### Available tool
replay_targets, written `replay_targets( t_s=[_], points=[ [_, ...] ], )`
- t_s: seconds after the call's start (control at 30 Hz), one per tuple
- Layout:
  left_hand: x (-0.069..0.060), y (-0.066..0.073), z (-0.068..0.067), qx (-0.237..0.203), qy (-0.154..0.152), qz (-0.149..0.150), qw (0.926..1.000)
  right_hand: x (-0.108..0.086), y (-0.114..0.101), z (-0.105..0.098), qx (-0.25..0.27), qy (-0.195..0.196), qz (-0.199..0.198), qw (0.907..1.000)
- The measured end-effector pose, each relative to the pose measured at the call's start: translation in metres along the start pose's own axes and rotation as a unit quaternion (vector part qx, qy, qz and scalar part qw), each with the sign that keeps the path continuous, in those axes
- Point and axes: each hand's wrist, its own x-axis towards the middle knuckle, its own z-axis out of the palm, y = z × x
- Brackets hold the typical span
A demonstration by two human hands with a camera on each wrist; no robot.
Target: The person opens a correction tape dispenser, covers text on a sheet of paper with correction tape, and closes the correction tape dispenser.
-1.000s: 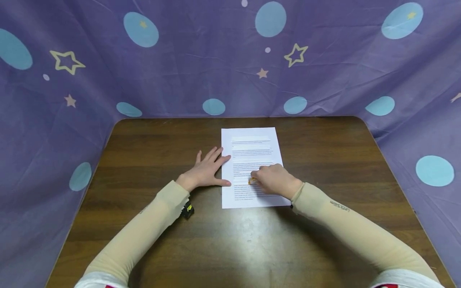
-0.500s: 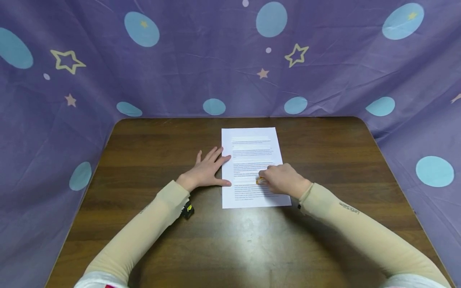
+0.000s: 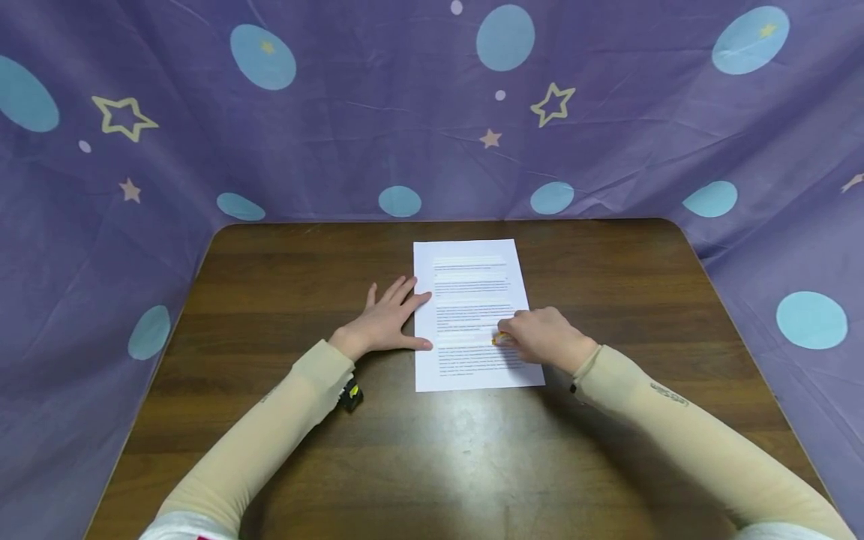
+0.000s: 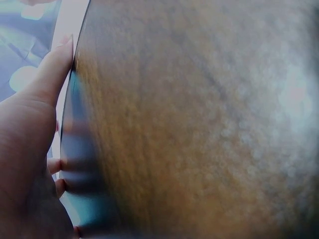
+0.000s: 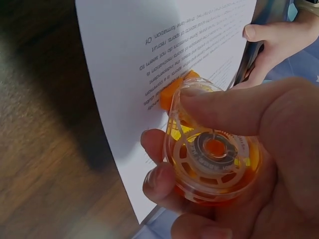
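A printed sheet of paper point(image 3: 427, 371) lies flat on the wooden table, with white bands across some of its text lines. My right hand point(image 3: 545, 335) grips a correction tape dispenser point(image 5: 214, 149) with a clear case and orange parts. In the right wrist view, the thumb point(image 5: 224, 112) lies along its top and the fingers curl round beneath. Its orange tip point(image 5: 172, 94) is at the paper, near the right ends of the lines; exact contact is hard to tell. My left hand point(image 3: 381, 322) rests with spread fingers on the sheet's left edge.
The brown wooden table point(image 3: 283, 262) extends on every side of the sheet. Behind and beside it hangs a purple curtain point(image 3: 337, 135) with stars and blue ovals. A small black device point(image 3: 351, 394) sits at the left wrist.
My right hand has moved steadily rightward across the sheet with the correction tape dispenser. The left hand and the paper have stayed in place.
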Motion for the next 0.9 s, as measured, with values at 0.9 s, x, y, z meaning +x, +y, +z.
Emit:
replay_targets(
  t_s=[0.9],
  points=[
    [-0.001,0.000,0.000,-0.003,0.004,0.002,1.0000,-0.018,0.020,0.003,0.023,0.023,0.011,0.9994]
  ],
)
